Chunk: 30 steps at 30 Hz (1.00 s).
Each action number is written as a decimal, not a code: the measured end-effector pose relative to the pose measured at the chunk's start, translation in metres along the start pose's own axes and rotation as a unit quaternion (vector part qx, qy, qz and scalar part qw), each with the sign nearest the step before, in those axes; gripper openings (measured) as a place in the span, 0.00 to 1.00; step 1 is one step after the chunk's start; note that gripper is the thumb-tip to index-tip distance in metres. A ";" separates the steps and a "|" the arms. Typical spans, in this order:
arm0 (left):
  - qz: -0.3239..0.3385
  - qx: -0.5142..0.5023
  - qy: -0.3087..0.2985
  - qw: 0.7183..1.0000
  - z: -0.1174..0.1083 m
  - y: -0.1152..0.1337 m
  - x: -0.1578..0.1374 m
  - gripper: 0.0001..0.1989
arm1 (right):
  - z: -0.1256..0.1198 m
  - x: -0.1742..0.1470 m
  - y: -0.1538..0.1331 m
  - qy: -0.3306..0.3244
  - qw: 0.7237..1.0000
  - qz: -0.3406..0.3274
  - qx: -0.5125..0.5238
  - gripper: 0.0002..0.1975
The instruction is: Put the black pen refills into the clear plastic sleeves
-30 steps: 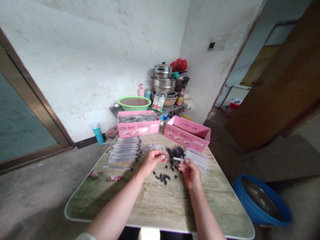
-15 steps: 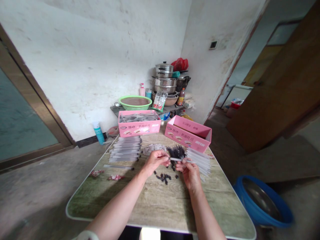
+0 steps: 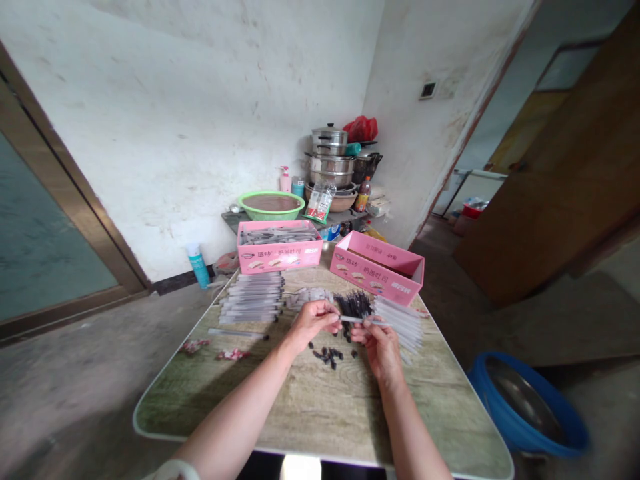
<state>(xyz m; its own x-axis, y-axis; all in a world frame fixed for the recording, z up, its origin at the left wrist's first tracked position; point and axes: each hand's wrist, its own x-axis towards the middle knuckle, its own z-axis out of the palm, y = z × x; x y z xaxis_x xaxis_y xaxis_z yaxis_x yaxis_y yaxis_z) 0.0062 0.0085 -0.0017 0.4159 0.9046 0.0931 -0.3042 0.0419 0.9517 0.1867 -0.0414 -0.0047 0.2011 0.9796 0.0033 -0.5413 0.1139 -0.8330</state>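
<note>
The near edge of the table (image 3: pixel 320 417) shows bare wood-patterned surface with a pale rim. Both forearms extend over it. To the right of the table, a blue tub (image 3: pixel 506 425) holds a metal basin.

Further in, on the tabletop, loose black caps (image 3: pixel 327 357) lie scattered just in front of and between the hands. One single tube (image 3: pixel 237 333), dark at its right end, lies alone at the left.

The right hand (image 3: pixel 381 343) has its thumb and fingers closed on a slender pale tube (image 3: pixel 353 320), which lies roughly level, above the table, between the two hands. The left hand (image 3: pixel 316 321) has thumb and fingers pinched together at the left end of that tube, where a small dark tip shows; the detail of the joint is too small to read.

Just beyond the hands stands a dense bundle of thin black pieces (image 3: pixel 354 303). To its right lies a slanting row of pale tubes (image 3: pixel 400 320); at the left is a stack of dark-ended tubes (image 3: pixel 254 300).

At the far edge of the table are two pink boxes: the left box (image 3: pixel 280 261) is filled with tubes, while the right box (image 3: pixel 375 280) sits angled and open.

Behind the table, a ledge bears a green basin (image 3: pixel 273 215) and stacked metal pots (image 3: pixel 331 167), against a stained white wall (image 3: pixel 200 120).
</note>
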 end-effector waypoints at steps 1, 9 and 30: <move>0.000 0.001 0.001 1.000 0.000 0.000 0.000 0.19 | 0.000 0.000 0.000 -0.001 1.000 -0.001 -0.001 0.12; 0.005 0.015 0.008 1.000 0.002 0.001 0.000 0.18 | 0.002 -0.001 -0.001 -0.003 1.000 -0.003 -0.010 0.12; -0.030 0.087 0.009 0.996 0.002 0.004 -0.002 0.27 | -0.003 0.002 0.003 0.023 0.999 -0.008 -0.038 0.15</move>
<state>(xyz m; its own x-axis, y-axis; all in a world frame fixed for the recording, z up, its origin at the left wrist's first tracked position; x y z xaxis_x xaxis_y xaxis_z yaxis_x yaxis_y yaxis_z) 0.0058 0.0057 0.0022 0.4123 0.9106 0.0300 -0.1254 0.0241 0.9918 0.1877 -0.0398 -0.0083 0.2477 0.9688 -0.0069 -0.4738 0.1150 -0.8731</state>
